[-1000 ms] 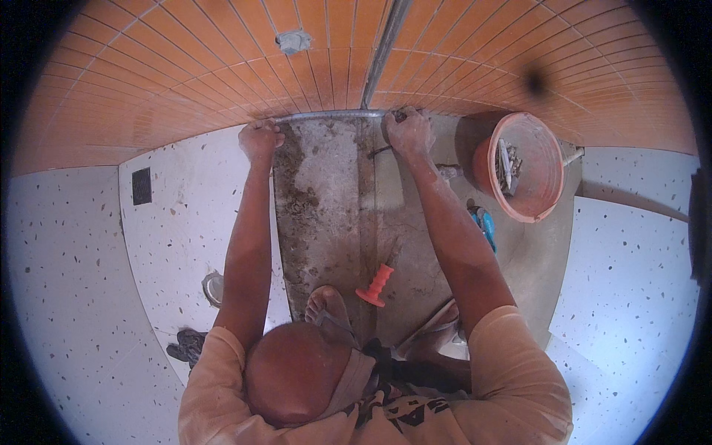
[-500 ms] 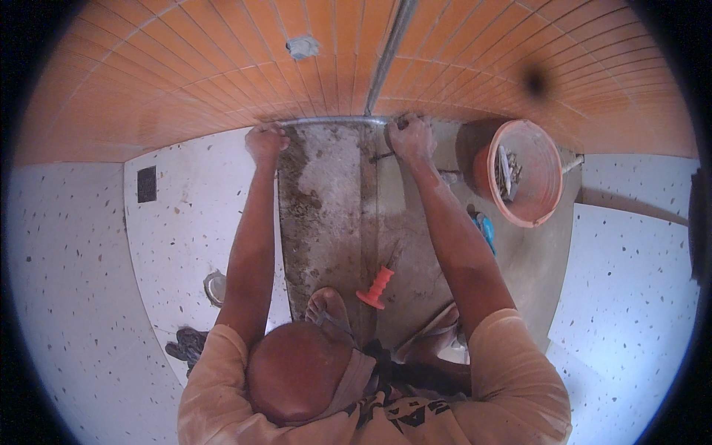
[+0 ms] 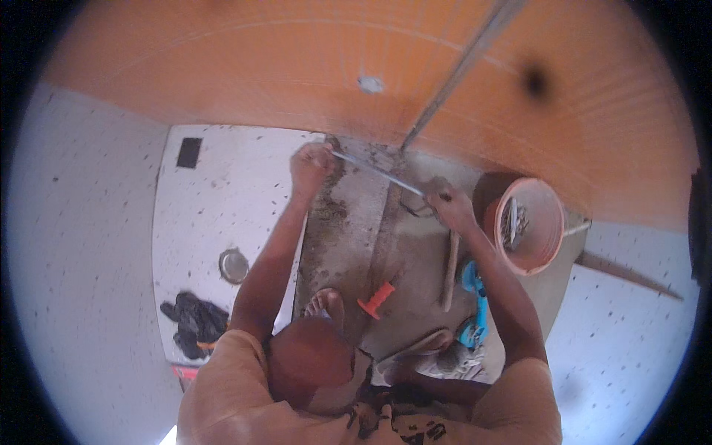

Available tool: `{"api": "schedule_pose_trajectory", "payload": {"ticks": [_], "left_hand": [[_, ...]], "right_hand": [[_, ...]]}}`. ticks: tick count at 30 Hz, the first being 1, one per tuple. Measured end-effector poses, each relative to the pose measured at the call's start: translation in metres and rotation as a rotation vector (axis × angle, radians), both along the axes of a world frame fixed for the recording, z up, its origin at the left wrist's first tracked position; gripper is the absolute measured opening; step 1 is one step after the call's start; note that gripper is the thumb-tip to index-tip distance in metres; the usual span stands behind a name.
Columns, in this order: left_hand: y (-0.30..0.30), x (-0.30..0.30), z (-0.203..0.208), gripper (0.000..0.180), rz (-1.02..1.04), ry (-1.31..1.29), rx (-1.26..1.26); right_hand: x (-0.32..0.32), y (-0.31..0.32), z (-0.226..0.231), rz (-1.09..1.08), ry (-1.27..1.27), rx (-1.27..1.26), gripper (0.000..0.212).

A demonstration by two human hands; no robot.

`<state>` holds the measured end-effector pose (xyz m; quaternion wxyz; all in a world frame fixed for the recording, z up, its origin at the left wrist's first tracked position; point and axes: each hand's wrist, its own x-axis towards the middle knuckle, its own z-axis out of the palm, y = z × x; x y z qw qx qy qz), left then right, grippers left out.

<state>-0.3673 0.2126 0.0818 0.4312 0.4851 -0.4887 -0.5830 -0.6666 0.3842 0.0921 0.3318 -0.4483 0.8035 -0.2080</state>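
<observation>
My left hand [image 3: 311, 167] and my right hand [image 3: 449, 206] each grip one end of a long thin metal straightedge [image 3: 378, 174]. It lies across a strip of wet grey mortar [image 3: 348, 230] at the foot of the orange ribbed wall [image 3: 297, 67]. The bar slopes from upper left down to the right. Both arms reach forward from the lower edge. My sandalled foot [image 3: 325, 304] rests on the mortar strip just below.
An orange bucket [image 3: 526, 226] with tools stands at the right. An orange-handled tool [image 3: 377, 300], a wooden handle [image 3: 449, 271] and a blue tool [image 3: 475, 304] lie on the bare floor. White speckled tiles [image 3: 222, 208], a round floor drain [image 3: 233, 265] and black cloth [image 3: 194, 319] are at left.
The view has swung, and the bar, level along the wall base before, now slopes down to the right as my right hand has drawn back from the wall.
</observation>
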Motion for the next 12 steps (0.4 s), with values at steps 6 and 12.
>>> {"api": "schedule_pose_trajectory", "payload": {"ticks": [6, 12], "left_hand": [[0.104, 0.043, 0.086, 0.011, -0.034, -0.024, 0.213], [0.242, 0.15, 0.198, 0.019, -0.243, -0.628, 0.298]], "right_hand": [[-0.008, 0.088, 0.11, 0.204, -0.078, 0.332, 0.036], [-0.001, 0.197, 0.302, 0.033, -0.48, 0.608, 0.035]]}}
